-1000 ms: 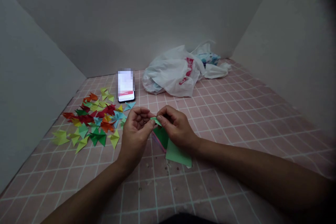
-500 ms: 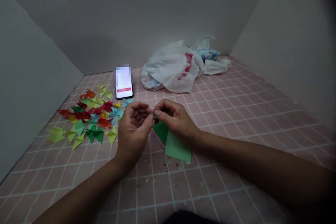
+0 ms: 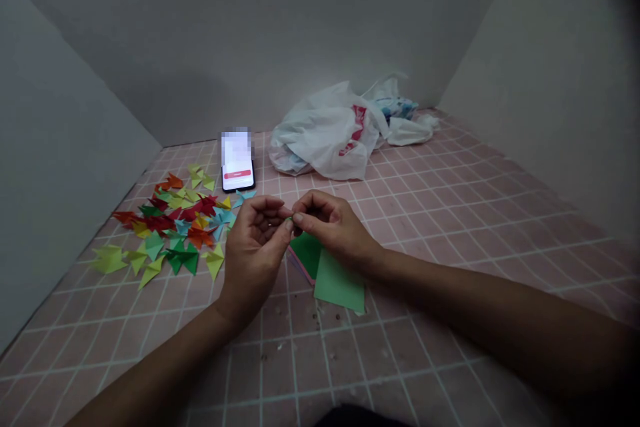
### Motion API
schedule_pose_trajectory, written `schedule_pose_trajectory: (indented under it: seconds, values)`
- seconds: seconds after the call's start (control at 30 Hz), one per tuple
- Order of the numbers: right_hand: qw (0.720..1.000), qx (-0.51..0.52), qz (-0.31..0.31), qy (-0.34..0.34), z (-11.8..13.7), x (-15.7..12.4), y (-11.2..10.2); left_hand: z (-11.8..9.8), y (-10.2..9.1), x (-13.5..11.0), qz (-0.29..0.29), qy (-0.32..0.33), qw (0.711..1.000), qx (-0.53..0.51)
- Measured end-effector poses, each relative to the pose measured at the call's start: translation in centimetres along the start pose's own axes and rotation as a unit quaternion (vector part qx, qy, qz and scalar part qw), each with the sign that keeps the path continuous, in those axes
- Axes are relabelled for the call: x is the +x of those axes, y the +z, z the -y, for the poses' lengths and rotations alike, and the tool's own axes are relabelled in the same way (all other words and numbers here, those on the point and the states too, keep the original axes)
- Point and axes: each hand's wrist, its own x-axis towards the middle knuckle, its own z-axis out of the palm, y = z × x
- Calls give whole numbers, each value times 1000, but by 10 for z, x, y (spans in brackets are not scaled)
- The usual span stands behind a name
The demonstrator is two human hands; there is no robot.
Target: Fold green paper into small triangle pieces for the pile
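My left hand (image 3: 261, 230) and my right hand (image 3: 333, 225) meet at the fingertips in the middle of the head view. Between their pinched thumbs and forefingers is a small folded piece of green paper (image 3: 291, 219), mostly covered by the fingers. Below the right hand lies a light green paper sheet (image 3: 340, 285). It overlaps a dark green sheet (image 3: 307, 255) on top of a stack with pink and purple edges. Folded paper birds (image 3: 183, 257) in green, yellow, red, orange and blue are spread left of my left hand.
A smartphone (image 3: 239, 177) with a lit screen leans against the back wall. To its right slumps a white plastic bag (image 3: 325, 133) with red print, beside a blue-and-white packet (image 3: 397, 108). Pink checked cloth (image 3: 450, 213) covers the surface, with walls on three sides.
Both hands stay pinched at almost the same spot, with less of the green paper showing between the fingertips. The whole view has shifted very slightly.
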Motion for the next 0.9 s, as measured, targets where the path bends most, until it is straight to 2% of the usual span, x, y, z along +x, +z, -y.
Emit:
schedule_pose_trajectory:
  seconds: [0.33,0.47,0.77,0.9]
  values:
    - [999,-27,3,-31,-3,0,0,-3,-2,2,-10,-34,999,-3]
    - [996,-70,-4,-61,-6,-1,0,-1,-2,3,-10,-49,999,-8]
    - [964,-204,-12,-170,-4,-6,-1,2,-5,4,-23,-125,988,-94]
    - [956,-226,-16,-186,-6,-5,-1,0,-3,5,-12,-157,978,-136]
